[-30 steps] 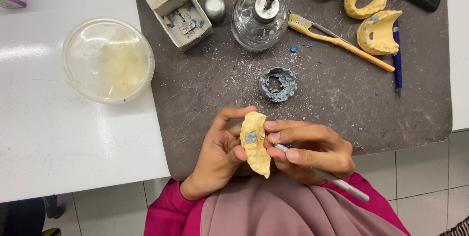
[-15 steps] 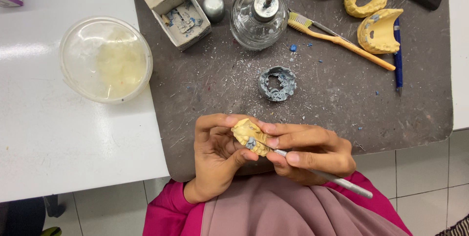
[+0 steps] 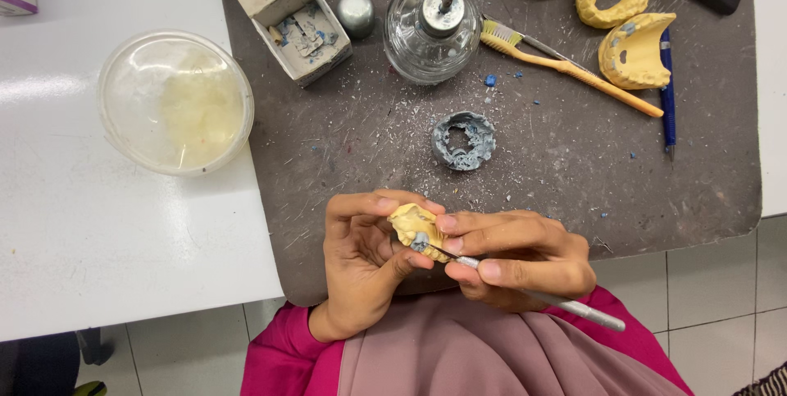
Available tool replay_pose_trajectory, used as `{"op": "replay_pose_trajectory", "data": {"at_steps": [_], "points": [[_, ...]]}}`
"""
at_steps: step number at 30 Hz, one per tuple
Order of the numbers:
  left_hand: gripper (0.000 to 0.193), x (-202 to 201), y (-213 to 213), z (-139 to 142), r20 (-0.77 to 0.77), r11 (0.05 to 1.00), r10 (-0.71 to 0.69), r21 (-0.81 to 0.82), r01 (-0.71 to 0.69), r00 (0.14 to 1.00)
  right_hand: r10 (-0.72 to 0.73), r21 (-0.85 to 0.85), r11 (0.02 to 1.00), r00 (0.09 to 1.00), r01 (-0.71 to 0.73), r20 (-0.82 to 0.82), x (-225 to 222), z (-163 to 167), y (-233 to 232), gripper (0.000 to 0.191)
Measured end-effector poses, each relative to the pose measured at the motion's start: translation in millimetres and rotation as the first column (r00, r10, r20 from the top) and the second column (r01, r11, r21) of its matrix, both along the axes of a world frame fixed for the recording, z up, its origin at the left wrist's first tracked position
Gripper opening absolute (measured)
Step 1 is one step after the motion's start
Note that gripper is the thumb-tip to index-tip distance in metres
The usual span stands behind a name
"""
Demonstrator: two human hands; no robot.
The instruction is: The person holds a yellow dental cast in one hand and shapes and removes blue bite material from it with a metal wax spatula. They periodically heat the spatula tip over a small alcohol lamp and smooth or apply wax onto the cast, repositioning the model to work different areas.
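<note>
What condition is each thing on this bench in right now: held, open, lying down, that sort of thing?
Yellow dental cast: held by left hand.
Metal carving tool: gripped by right hand, tip at the cast.
Glass burner: upright, unlit.
Cardboard box: open.
Plastic tub: lidded.
Toothbrush: lying flat.

White table (image 3: 90, 248) under my work, scuffed dark mat (image 3: 574, 158) on top. Pale tiled floor (image 3: 713, 281) below. Bright glare on tabletop.

On the mat (image 3: 574, 166), the ring (image 3: 463, 140) lies before the burner (image 3: 432, 29); a box (image 3: 287, 15) stands left, a toothbrush (image 3: 566, 64) right; a bowl (image 3: 175, 102) sits on the tabletop (image 3: 98, 240).
</note>
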State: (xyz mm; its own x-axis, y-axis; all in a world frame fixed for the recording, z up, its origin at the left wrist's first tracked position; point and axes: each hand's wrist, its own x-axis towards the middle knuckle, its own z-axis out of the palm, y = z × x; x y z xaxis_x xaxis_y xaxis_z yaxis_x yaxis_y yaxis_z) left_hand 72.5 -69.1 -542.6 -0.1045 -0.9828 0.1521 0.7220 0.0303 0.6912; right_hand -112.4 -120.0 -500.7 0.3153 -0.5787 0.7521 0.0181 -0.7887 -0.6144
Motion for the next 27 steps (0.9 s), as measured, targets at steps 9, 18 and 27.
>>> {"op": "replay_pose_trajectory", "data": {"at_steps": [9, 18, 27], "points": [[0.052, -1.8, 0.8, 0.4, 0.022, 1.0, 0.025, -0.013, -0.025, 0.999, -0.01, -0.026, 1.0, 1.0, 0.01, -0.004, 0.6, -1.7, -1.7, 0.034], [0.053, -9.5, -6.2, 4.3, -0.007, 1.0, 0.022, 0.008, -0.022, 1.0, -0.008, 0.037, 0.999, 1.0, 0.009, -0.028, -5.6, 8.1, -5.2, 0.033], [0.054, -7.1, -4.1, 14.8, 0.023, 0.999, 0.04, -0.003, -0.04, 0.999, -0.013, 0.081, 0.997, 0.999, 0.017, -0.049, -2.4, 21.6, -0.9, 0.031]]}}
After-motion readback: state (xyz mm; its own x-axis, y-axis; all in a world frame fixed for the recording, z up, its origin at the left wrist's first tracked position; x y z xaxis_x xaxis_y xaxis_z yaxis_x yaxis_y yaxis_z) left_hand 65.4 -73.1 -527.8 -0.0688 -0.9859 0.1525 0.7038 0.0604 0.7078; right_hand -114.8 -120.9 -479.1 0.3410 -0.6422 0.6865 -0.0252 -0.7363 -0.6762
